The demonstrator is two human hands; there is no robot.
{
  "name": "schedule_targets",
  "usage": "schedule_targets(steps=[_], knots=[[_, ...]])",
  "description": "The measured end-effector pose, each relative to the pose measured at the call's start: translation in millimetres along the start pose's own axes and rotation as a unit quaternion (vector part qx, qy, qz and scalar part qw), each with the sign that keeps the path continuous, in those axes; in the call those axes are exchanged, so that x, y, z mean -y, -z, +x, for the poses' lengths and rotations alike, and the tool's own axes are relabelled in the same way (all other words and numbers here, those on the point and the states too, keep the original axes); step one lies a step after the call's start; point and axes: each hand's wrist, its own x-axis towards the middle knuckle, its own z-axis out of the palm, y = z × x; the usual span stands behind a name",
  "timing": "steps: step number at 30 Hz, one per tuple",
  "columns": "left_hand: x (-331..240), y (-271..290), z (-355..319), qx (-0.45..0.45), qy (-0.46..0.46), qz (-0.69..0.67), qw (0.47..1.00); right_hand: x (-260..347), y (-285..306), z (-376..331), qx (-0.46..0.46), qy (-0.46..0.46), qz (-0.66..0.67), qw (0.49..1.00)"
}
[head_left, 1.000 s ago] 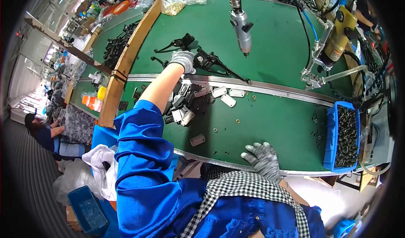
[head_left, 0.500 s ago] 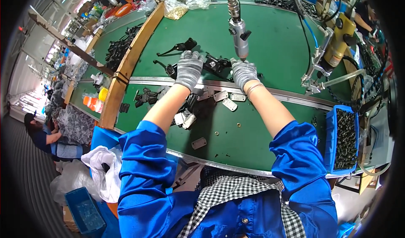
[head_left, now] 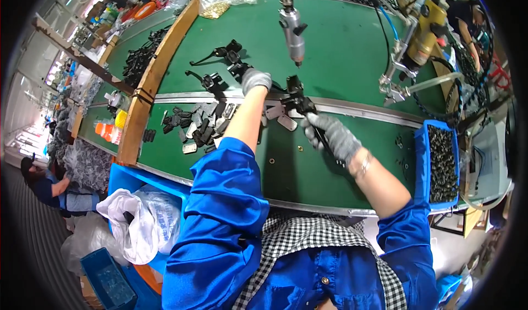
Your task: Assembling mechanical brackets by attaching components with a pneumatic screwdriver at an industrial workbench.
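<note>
gloved fingers (head_left: 325,124): matt knit cloth | driver (head_left: 293,32): smooth metal | beam (head_left: 158,62): wood | sleeve (head_left: 228,194): glossy cloth

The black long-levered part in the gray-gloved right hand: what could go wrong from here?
The black long-levered part might slip from the gray-gloved right hand, which seems to hold it near one end. Falling, it could scatter the flat silver plates nearby. If raised, it might bump the hanging silver cylindrical tool.

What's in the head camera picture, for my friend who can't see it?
A person's gloved right hand holds a black lever part over a green workbench, while the gloved left hand is at another black part. A silver tool hangs beyond them, and a blue bin of small dark pieces sits at the right.
</note>
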Motion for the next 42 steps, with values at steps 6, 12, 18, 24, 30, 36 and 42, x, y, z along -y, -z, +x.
schedule_targets(steps=[6,12,18,24,30,36,42], knots=[[8.8,8.4,-33.2,0.023,-0.099,0.069,0.992,-65.9,17.5,-100.2,-0.140,0.027,0.170,0.975],[44.3,54.9,-170.6,0.185,-0.309,0.160,0.919,-91.2,29.8,-143.0,-0.146,-0.001,0.302,0.942],[26.8,21.1,-238.8,0.288,-0.382,0.263,0.838,-103.9,29.8,-155.5,-0.099,0.011,0.268,0.958],[22.8,-39.2,-228.6,0.172,-0.561,0.245,0.771,-64.1,46.1,-192.1,-0.316,0.297,-0.320,0.842],[12.9,4.7,-176.7,-0.031,-0.705,0.153,0.692,-72.5,69.7,-184.5,-0.470,0.381,-0.456,0.653],[74.7,125.3,30.5,-0.192,-0.302,0.412,0.838,-135.1,80.8,-182.8,-0.467,0.358,-0.456,0.668],[148.5,137.8,105.3,-0.067,-0.284,0.440,0.849,-146.9,89.4,-168.6,-0.483,0.354,-0.477,0.643]])
